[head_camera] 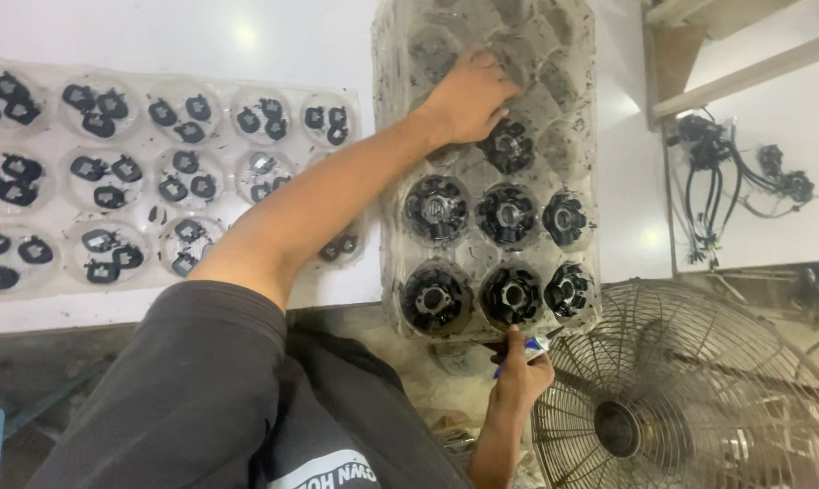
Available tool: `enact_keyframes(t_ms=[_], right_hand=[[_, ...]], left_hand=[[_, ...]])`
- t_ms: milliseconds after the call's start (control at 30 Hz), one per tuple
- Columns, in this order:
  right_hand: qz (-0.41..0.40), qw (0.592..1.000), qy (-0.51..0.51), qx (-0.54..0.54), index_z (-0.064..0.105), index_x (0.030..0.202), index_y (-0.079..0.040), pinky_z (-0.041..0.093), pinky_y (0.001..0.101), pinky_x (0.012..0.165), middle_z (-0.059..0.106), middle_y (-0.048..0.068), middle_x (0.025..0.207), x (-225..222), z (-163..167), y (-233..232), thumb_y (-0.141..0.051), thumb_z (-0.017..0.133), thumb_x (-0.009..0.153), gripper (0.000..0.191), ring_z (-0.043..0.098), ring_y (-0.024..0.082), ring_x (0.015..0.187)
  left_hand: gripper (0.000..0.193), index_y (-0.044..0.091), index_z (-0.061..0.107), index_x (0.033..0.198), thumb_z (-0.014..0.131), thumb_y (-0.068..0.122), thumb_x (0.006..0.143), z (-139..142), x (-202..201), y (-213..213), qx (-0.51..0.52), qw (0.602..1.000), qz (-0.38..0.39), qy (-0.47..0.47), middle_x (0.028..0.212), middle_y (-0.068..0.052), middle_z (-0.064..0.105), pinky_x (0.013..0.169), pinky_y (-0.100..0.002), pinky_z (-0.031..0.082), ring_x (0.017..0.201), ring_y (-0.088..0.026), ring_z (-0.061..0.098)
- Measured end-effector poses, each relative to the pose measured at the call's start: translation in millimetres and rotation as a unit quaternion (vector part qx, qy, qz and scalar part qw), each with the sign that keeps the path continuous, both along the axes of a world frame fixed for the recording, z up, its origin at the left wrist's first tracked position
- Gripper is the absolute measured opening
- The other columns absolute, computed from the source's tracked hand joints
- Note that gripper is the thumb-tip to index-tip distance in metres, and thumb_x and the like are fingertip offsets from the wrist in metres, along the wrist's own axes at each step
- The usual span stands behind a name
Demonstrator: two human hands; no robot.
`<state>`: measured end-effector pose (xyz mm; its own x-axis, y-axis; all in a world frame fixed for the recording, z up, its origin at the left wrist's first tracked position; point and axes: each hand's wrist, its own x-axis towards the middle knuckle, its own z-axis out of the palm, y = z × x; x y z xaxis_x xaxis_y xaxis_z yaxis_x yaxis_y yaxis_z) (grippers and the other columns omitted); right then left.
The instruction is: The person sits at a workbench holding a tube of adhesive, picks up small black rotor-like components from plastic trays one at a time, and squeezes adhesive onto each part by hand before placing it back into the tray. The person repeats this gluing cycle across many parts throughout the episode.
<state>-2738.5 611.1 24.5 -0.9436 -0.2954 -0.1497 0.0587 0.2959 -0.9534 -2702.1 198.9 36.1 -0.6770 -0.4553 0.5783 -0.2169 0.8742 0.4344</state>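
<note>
A clear plastic tray with round pockets lies on the white table, its near end over the table edge. Several black round motor-like parts sit in its near pockets; the far pockets look empty. My left hand reaches across and rests on the tray's middle with fingers curled down, just above one black part. What lies under the fingers is hidden. My right hand is below the tray's near edge and pinches a small white tube with a blue end, its tip pointing at the nearest row.
A second clear tray at the left holds several small black pieces in round pockets. A metal fan guard stands at lower right, close to my right hand. Black wired parts lie at the right on a white surface.
</note>
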Motion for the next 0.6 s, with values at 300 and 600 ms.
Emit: enact_keyframes(t_ms=[300,600], right_hand=[[0.24,0.952,0.018,0.19,0.067,0.103,0.003,0.053,0.0397,0.058,0.065,0.011,0.074,-107,49,59,-0.023,0.073,0.094,0.028,0.061,0.021,0.064],[0.508,0.804,-0.293,-0.099,0.037,0.158,-0.001,0.057,0.0544,0.077,0.056,0.015,0.111,35,71,-100,-0.009,0.064,0.095,0.069,0.061,0.031,0.097]], left_hand=[[0.03,0.012,0.074,0.119,0.076,0.01,0.089,-33,292,93,0.103,0.937,0.298,0.152,0.114,-0.011,0.07,0.11,-0.051,0.041,0.119,-0.034,0.061],[0.031,0.011,0.074,0.12,0.074,0.008,0.089,-116,624,130,0.045,0.818,0.574,0.003,0.114,-0.007,0.073,0.104,-0.05,0.042,0.112,-0.033,0.063]])
